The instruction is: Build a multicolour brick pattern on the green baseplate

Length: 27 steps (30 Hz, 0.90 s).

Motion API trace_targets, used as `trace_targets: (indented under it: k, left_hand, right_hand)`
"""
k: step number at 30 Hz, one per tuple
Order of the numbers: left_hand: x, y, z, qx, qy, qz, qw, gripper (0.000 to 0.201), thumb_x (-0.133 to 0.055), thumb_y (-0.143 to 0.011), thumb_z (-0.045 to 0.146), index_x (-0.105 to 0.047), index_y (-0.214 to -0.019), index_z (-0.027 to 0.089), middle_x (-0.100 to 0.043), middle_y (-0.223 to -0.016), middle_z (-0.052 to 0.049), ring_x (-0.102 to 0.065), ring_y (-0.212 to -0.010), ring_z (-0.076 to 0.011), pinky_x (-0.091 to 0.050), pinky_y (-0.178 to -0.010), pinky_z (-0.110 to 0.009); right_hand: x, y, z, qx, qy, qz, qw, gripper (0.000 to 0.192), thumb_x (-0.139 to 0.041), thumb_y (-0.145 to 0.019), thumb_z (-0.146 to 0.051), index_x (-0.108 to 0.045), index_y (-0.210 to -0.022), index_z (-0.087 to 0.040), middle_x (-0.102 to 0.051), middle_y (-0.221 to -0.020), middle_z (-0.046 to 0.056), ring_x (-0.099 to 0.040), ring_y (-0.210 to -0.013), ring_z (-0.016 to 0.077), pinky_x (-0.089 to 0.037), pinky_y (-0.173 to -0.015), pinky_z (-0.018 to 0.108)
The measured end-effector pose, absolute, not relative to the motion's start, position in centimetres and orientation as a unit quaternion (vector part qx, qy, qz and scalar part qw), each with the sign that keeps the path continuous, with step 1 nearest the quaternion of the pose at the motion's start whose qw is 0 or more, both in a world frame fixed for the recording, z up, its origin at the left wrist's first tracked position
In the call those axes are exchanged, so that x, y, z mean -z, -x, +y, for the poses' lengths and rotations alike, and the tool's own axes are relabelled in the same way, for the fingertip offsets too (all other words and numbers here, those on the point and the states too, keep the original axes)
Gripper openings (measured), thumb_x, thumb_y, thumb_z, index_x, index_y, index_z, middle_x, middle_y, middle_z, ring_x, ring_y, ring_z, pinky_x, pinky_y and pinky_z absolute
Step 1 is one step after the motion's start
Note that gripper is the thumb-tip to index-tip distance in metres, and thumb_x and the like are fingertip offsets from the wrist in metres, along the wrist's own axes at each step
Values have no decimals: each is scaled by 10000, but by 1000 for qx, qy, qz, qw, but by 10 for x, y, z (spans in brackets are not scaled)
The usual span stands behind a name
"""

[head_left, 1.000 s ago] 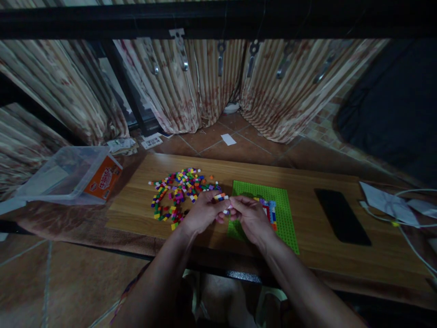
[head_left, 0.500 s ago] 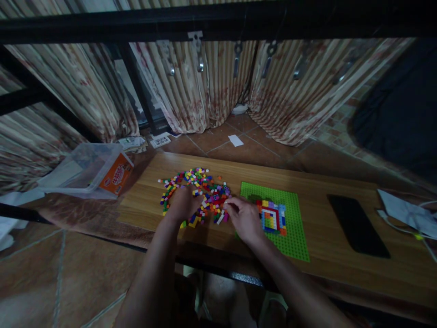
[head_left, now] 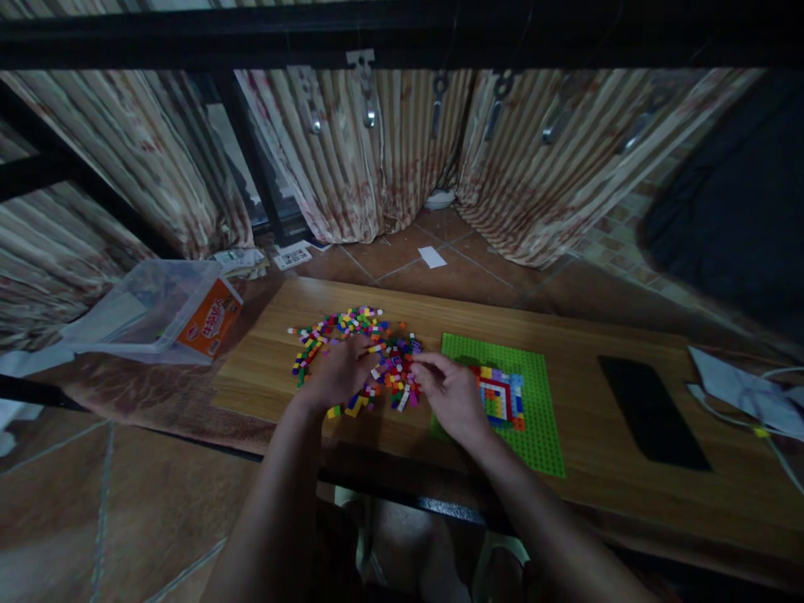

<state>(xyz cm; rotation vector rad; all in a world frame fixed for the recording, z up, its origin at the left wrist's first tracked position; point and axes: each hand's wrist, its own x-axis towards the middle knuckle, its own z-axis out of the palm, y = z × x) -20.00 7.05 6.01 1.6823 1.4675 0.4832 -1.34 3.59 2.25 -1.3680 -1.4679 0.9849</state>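
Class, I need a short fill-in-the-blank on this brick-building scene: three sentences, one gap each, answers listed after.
1. Both hands, the left hand and the right hand, rest over the pile of loose ____ on the wooden table.
2. The small multicoloured build sits on a ____ baseplate.
3. The black phone lies to the ____ of the baseplate.

Missing words: bricks; green; right

Dim, grainy, wide-angle view: edges bend and darken, the frame bar is near black, soft shadow lies under the hands, tabletop mid-lit, bricks small and slightly blurred, no glare.
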Motion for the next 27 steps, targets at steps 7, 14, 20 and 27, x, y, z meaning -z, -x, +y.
trace_targets:
  k: [7, 14, 20, 27]
  left_hand:
    - [-66, 173, 62, -233, -625, 439, 602, 244, -582, -822, 410, -572, -840, 167, -644, -681, 0, -597, -582, -116, -460, -546, -210]
    - [-72, 165, 61, -227, -608, 395, 651, 316, -652, -778, 450, -603, -791, 138, -664, -675, -22, -596, -553, -97, -479, -560, -212]
    - [-70, 162, 60, -235, -580, 403, 668, 340, -660, -776, 455, -596, -835, 126, -680, -709, -38, -633, -585, -112, -489, -570, -217]
    - [-72, 166, 61, -245, -559, 415, 675, 379, -671, -758, 489, -592, -829, 126, -682, -699, -36, -634, -576, -111, -488, -563, -216]
  right_hand:
    - [-38, 10, 39, -593, 477, -414, 499, 351, -735, -675, -512, -651, -727, -176, -646, -604, -7, -581, -531, 105, -471, -504, 214]
    - [-41, 8, 36, -601, 457, -415, 507, 303, -731, -708, -468, -637, -694, -181, -587, -530, -43, -527, -462, 80, -415, -447, 192]
    - [-44, 6, 34, -668, 406, -331, 529, 238, -765, -684, -376, -646, -639, -175, -583, -521, -44, -479, -451, 58, -362, -438, 178]
    - [-47, 3, 34, -723, 394, -229, 520, 193, -765, -641, -306, -672, -753, -179, -631, -648, -31, -529, -539, 82, -448, -524, 208]
